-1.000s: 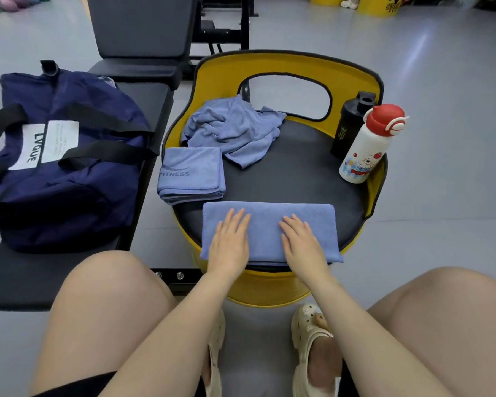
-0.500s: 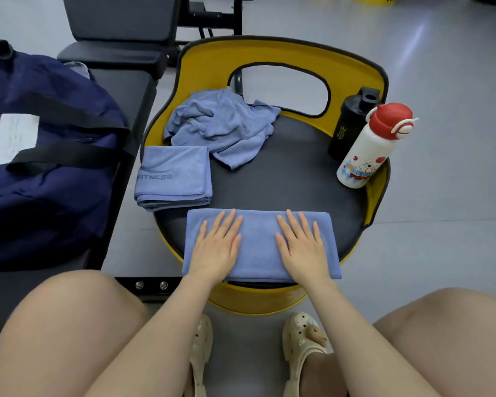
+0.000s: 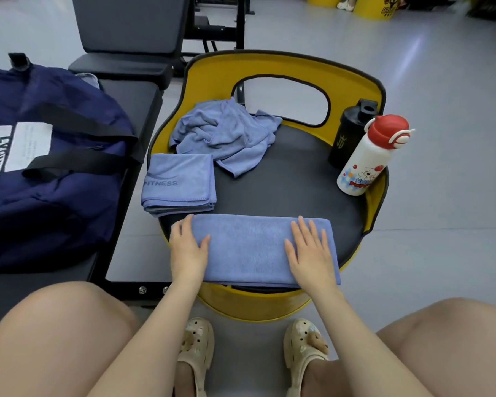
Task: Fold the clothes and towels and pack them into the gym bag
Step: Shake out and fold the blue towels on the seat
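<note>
Folding is partway along; nothing is seen going into the bag (image 3: 49, 167) yet.
On the stool (image 3: 284, 179), one towel (image 3: 181, 184) is lying folded, a heap (image 3: 226, 133) is waiting, and the left hand (image 3: 188, 247) and right hand (image 3: 311, 250) are pressing flat, straight fingers (image 3: 301, 230) on a half-folded towel (image 3: 249, 250).

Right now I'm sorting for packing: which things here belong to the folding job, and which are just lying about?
Job: long towel under both hands, left and right; folded FITNESS towel; crumpled cloth; gym bag.

Lying about: black shaker; white bottle.
</note>
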